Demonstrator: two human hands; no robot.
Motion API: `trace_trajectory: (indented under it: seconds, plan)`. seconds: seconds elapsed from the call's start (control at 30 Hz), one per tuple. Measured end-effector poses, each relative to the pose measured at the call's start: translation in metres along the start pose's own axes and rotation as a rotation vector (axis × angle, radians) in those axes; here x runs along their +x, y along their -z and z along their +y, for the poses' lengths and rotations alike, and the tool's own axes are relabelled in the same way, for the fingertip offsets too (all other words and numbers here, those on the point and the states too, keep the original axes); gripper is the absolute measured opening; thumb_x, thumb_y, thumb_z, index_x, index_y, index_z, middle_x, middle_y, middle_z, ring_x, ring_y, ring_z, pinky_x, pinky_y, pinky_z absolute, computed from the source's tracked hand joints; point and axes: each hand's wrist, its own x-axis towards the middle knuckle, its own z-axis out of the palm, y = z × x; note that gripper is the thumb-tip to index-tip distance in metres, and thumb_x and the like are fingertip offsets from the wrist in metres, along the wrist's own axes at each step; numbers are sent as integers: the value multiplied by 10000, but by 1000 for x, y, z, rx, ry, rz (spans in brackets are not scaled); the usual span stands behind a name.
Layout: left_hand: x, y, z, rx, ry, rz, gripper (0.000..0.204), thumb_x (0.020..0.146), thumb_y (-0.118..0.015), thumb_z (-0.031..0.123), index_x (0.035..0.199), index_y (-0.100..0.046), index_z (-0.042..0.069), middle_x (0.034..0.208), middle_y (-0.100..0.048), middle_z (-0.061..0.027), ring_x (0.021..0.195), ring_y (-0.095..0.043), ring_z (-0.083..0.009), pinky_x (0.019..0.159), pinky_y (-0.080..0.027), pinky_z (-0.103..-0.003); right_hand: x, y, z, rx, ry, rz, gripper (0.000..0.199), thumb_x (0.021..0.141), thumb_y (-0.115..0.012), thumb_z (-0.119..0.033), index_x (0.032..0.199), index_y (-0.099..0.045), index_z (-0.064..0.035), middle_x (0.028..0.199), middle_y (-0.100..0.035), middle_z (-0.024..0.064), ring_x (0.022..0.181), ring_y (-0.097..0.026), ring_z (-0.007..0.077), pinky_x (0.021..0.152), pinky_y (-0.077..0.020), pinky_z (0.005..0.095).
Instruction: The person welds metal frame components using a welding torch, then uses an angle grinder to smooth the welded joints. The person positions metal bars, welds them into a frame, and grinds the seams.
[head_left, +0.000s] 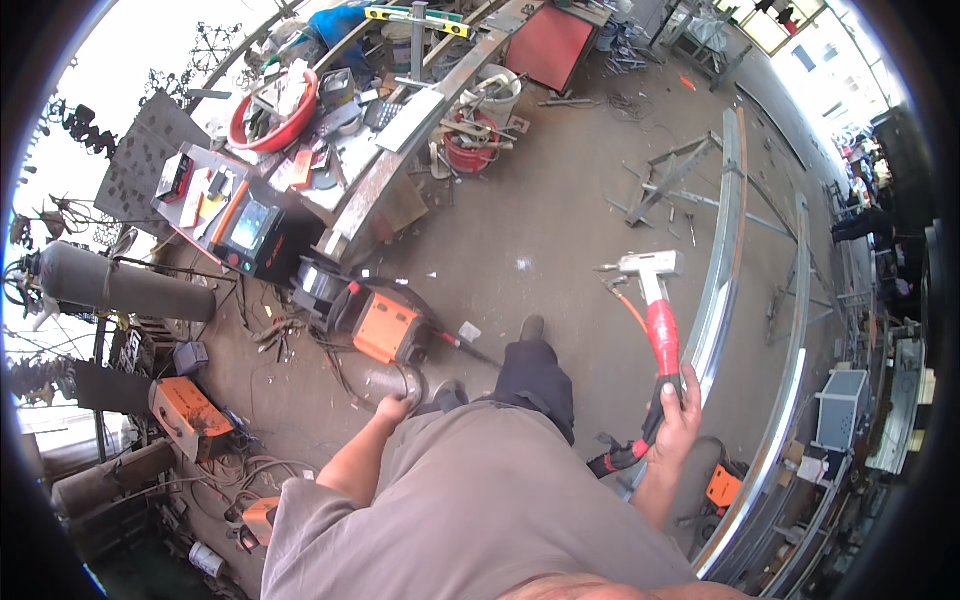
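My right hand is wrapped round the lower handle of a hand-held welding gun. The gun has a red grip, a pale metal head and a thin nozzle pointing left, with an orange hose beside it. A black and red cable runs from its lower end past my wrist. My left hand hangs low by my left side, its fingers curled and mostly hidden. Just beyond it is a rounded grey-brown thing; whether the hand grips it is unclear. An orange and black wire feeder stands ahead of that hand.
Long metal beams rest on trestles along my right. A cluttered workbench with a red basin stands at the far left. A control machine, a gas cylinder and an orange machine line the left. Hoses coil on the floor.
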Motion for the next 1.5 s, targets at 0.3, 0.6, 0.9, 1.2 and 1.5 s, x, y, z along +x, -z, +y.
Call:
trace_trajectory:
  seconds: [0.3,0.6,0.9,1.2,1.5]
  plan:
    - [62,-67,88,-90,125,95,485,917,-711,341,1255,-744,-6,1200,-764,-223,1125,-732,-318,960,-554,-427,280,-91,-16,-61,3,-273,412,1003,-706,-95,1408,-646,-50,995,-689,8,731,-612,67,651,-542,244]
    - [106,-84,258,-321,-23,232,509,1030,-660,420,1305,-711,-5,1209,-768,-198,1119,-732,-277,963,-550,-388,482,-191,-103,-210,226,-475,381,1017,-674,-39,1396,-660,-9,1121,-684,5,911,-591,63,814,-485,226]
    - [207,-67,317,-552,-153,194,478,1026,-669,353,1308,-701,-31,1243,-757,-167,1132,-706,-215,978,-538,-338,601,-360,-163,-283,297,-676,370,993,-710,-67,1359,-684,-15,1061,-676,-24,881,-562,33,793,-471,216]
    - [268,16,428,-592,168,291,514,1002,-685,361,1345,-684,-21,1272,-739,-223,1173,-710,-290,987,-545,-372,699,-618,-168,-327,275,-898,368,1008,-706,-74,1371,-676,-25,1065,-696,-17,825,-612,48,717,-504,211]
    - [254,-24,494,-1109,330,439,550,998,-696,413,1352,-685,-9,1268,-746,-179,1143,-708,-247,979,-547,-357,787,-900,-79,-320,92,-1191,381,1000,-700,-69,1379,-672,-49,1004,-694,-6,767,-626,76,675,-530,246]
